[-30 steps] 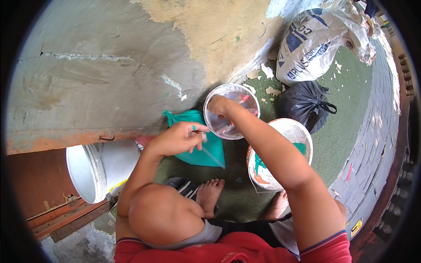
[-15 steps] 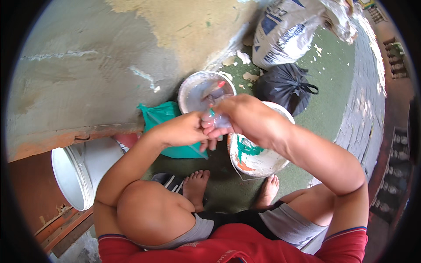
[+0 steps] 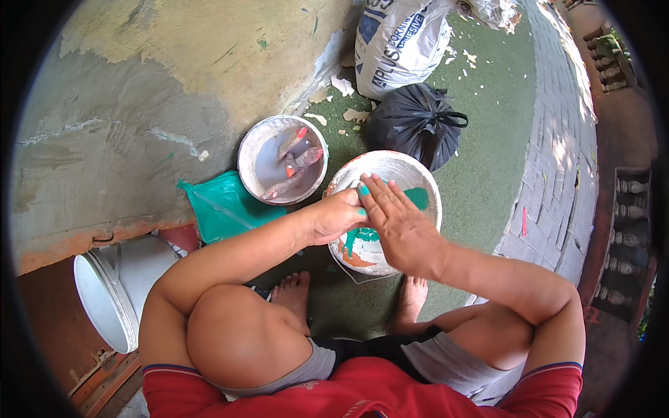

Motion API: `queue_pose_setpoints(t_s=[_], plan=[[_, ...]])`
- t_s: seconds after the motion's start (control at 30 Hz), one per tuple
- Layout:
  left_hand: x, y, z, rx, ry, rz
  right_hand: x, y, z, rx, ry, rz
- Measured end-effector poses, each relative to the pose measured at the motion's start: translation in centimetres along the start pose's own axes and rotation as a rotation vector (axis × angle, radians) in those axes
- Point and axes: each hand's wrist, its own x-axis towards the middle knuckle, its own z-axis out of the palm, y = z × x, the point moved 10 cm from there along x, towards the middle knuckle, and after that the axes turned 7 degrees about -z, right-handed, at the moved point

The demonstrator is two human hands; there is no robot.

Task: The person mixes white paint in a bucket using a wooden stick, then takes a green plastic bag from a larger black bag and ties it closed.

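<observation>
My left hand [image 3: 333, 219] and my right hand [image 3: 412, 240] meet over a white, paint-smeared bucket [image 3: 436, 202]. The right hand's fingers lie straight and close together across the left hand's fingers. Most of the left fingers are hidden under it, so how far they are bent cannot be seen. Bright green shows on fingertips or nails between the hands. No tool is visible in either hand. Inside the bucket are green paint patches [image 3: 417, 198] and an orange smear [image 3: 357, 259].
A second bucket [image 3: 245, 171] holds cloudy liquid and several red-ended tools [image 3: 304, 159]. A teal plastic bag [image 3: 223, 209] lies beside it along the wall. A tied black bag [image 3: 411, 125] and a white printed sack [image 3: 404, 52] stand beyond. At left, a white bucket [image 3: 115, 285] lies tipped.
The clear, shiny material at my hands half a second ago is no longer seen there. My hands have moved from between the buckets to over the paint-smeared one. The view has shifted.
</observation>
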Motion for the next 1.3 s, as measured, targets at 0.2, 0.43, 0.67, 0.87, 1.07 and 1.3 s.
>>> queue_pose_setpoints(t_s=[0.2, 0.43, 0.67, 0.87, 1.07, 1.3], plan=[[-0.1, -0.4, 2.3, -0.154, -0.153, 0.036, -1.1, 1.9, 2.3, 0.055, -0.029, 0.065], [0.9, -1.0, -2.9, 0.048, 0.438, -0.091, -1.3, -0.3, 0.8, 0.177, 0.033, 0.011], [2.1, -2.2, -1.3, -0.084, 0.337, -0.073, -1.1, 5.7, 2.8, 0.763, 0.191, 0.255], [1.6, -0.9, -0.6, 0.555, 0.317, -0.187, -2.4, 7.5, 7.6, 1.145, 0.007, 0.724], [2.8, -1.1, -1.7, 0.626, 0.416, 0.088, -1.5, 4.8, 9.2, 1.837, -0.004, 0.879], [1.8, 0.3, 0.2, 0.523, 0.175, -0.034, -0.9, 7.9, 7.4, 1.377, 0.120, 0.858]])
